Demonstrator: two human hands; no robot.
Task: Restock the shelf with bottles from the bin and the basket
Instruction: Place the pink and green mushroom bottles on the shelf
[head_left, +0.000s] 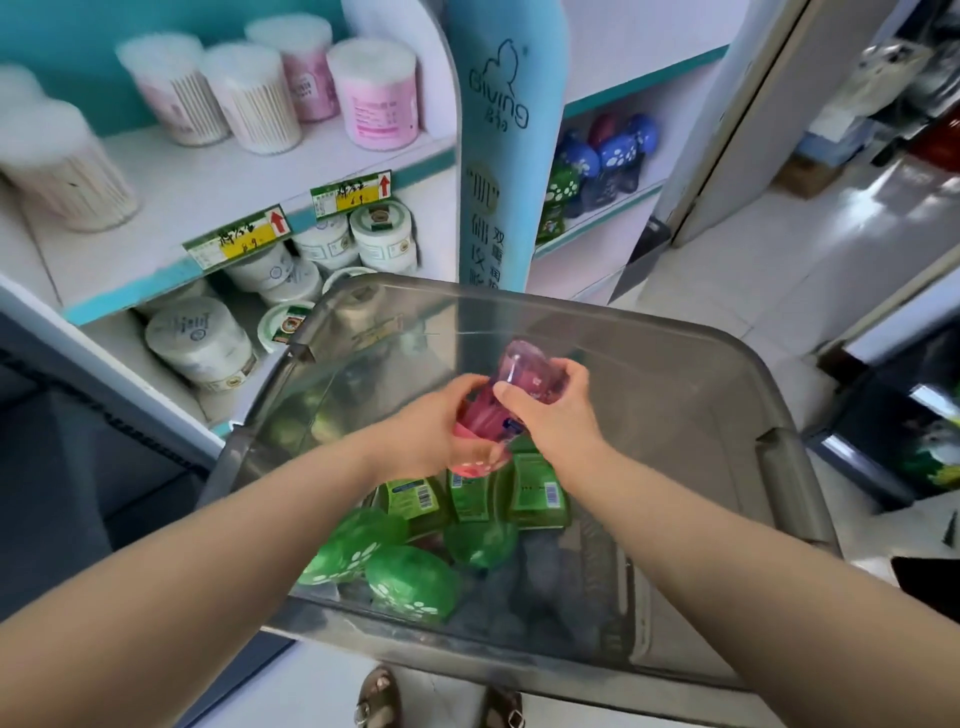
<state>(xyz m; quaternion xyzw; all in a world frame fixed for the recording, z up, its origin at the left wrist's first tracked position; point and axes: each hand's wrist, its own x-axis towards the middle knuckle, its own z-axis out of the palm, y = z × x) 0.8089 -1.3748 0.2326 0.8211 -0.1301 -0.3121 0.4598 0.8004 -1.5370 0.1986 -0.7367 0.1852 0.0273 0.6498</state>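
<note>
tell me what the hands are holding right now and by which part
Both hands hold one pink translucent plastic bottle over the grey see-through bin: the left hand grips its lower, near end, the right hand its middle.

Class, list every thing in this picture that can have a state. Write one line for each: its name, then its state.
pink bottle: tilted, held over the bin by both hands.
left hand: grips the pink bottle's lower end.
right hand: grips the pink bottle's upper part.
bin: open, partly filled.
green bottles: lying on their sides in the bin.
cotton-swab tubs: upright on the shelf.
</note>
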